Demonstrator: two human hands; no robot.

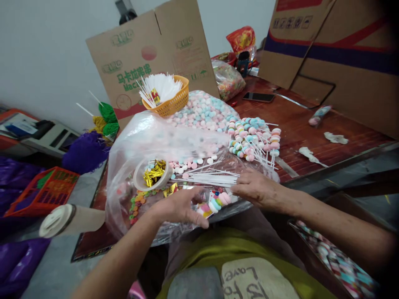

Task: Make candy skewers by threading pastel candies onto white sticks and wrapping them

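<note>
A marshmallow skewer (215, 204) in pink, blue and yellow lies near the table's front edge, with clear printed wrapping around it. My left hand (179, 205) is beside its left end, thumb and fingers apart, holding nothing visible. At the skewer's right end my right hand (257, 189) has its fingers pressed together; what they grip is hidden. Just beyond the hands lies a bundle of white sticks (212, 178). A round plastic tub (136, 179) of gold twist ties (155, 172) stands to the left, near green and orange ring candies (136, 207).
A large clear bag (124, 145) of pastel marshmallows (205, 110) spreads behind. An orange basket (174, 104) holds white paper sticks. Finished skewers (254, 137) are piled right. A lidded cup (75, 220) lies tilted at left. Cardboard boxes (174, 45) and a phone (258, 97) are farther back.
</note>
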